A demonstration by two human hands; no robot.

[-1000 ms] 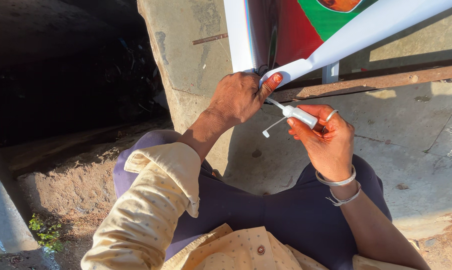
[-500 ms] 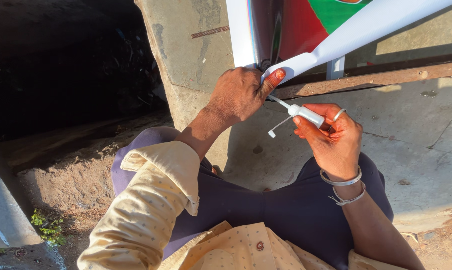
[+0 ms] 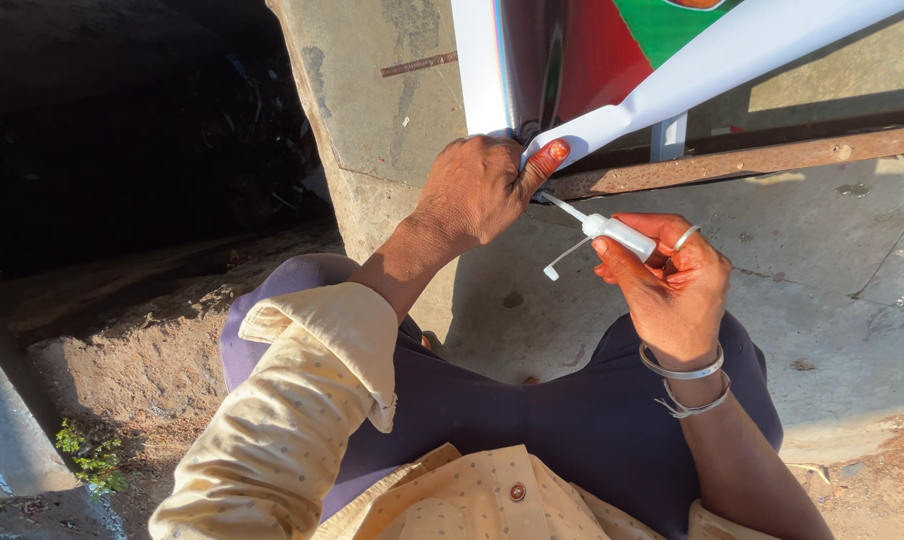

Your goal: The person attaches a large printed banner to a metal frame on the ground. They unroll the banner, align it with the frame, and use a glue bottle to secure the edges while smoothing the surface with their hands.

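My left hand (image 3: 477, 190) pinches the white plastic banner edge (image 3: 612, 125); my right hand (image 3: 667, 280) grips a small white glue tube (image 3: 622, 235), nozzle at the edge.

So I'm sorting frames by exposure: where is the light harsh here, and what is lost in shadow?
Head view: hard low sun lights the left hand, right hand and white tube, bleaching the white strip; the recess at upper left is nearly black; everything is in focus.
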